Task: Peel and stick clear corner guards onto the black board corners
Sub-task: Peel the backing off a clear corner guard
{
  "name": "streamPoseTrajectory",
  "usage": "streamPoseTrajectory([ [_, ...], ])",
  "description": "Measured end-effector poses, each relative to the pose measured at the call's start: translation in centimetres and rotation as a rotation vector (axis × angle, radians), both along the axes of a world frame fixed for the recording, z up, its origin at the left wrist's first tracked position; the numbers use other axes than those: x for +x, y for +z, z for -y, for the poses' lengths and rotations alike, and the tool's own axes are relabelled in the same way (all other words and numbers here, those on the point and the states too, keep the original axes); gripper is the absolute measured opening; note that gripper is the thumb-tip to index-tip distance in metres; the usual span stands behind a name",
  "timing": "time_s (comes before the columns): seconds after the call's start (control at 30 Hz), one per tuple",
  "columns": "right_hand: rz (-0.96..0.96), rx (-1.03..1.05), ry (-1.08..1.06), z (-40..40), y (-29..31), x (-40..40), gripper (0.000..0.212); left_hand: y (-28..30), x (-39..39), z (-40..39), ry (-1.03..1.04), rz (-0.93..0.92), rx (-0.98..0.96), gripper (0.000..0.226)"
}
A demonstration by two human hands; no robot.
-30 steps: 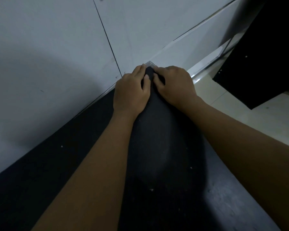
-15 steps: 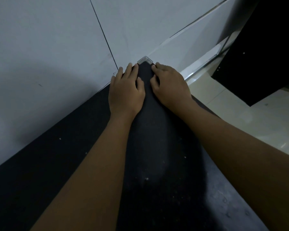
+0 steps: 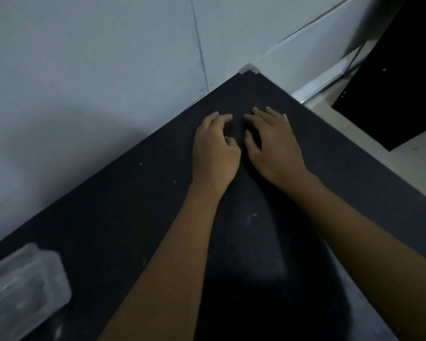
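I read this corner as done: a clear corner guard (image 3: 249,69) sits wrapped over the far tip of the black board (image 3: 133,205), and neither hand touches it. My left hand (image 3: 214,148) hovers or rests on the board well short of the corner, fingers loosely curled, holding nothing. My right hand (image 3: 272,141) lies just beside it, fingers spread and relaxed, also with nothing in it. Whether the palms actually press the surface I cannot tell.

The next move, as I judge it, calls for fetching another guard, probably from the clear plastic container (image 3: 22,291) at the near left on the board, then peeling its backing. That will need a fingertip pinch, since the piece is small and transparent.

The board looks matte, faintly grainy, speckled with pale dust. The guard is glossy and angular. The container is a rounded, translucent box, blurred here. Behind stands a smooth grey wall (image 3: 84,70).
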State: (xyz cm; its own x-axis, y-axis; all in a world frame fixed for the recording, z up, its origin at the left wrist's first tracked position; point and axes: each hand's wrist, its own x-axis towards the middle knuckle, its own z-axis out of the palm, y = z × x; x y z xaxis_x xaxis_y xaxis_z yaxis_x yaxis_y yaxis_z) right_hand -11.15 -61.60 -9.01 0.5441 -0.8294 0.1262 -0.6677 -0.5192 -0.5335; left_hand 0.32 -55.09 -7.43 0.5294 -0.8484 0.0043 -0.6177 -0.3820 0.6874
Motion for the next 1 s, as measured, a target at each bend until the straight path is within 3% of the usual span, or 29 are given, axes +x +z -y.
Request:
streamPoseTrajectory([
  [0.17,0.143,0.136,0.052,-7.7,1.0,1.0,0.034,3.7,-0.1,-7.5,0.094,-0.217,-0.109,0.044],
  [0.37,0.213,0.349,0.166,-19.0,5.7,1.0,0.031,5.8,-1.4,-19.6,0.261,-0.392,-0.101,0.037],
  [0.5,0.182,0.613,0.175,-26.0,7.6,-0.1,0.025,7.0,-2.7,-27.9,0.363,-0.429,-0.082,0.035],
  [0.67,0.065,0.723,0.245,-34.3,8.5,-0.1,0.020,8.4,-3.6,-39.3,0.403,-0.542,-0.002,0.036],
  [0.87,-0.126,0.758,0.376,-42.2,8.8,2.6,0.020,9.6,-1.4,-52.3,0.597,-0.470,0.018,0.034],
  [1.0,-0.135,0.726,0.380,-45.1,9.5,5.6,0.033,9.4,0.7,-59.2,0.708,-0.350,0.167,0.040],
])
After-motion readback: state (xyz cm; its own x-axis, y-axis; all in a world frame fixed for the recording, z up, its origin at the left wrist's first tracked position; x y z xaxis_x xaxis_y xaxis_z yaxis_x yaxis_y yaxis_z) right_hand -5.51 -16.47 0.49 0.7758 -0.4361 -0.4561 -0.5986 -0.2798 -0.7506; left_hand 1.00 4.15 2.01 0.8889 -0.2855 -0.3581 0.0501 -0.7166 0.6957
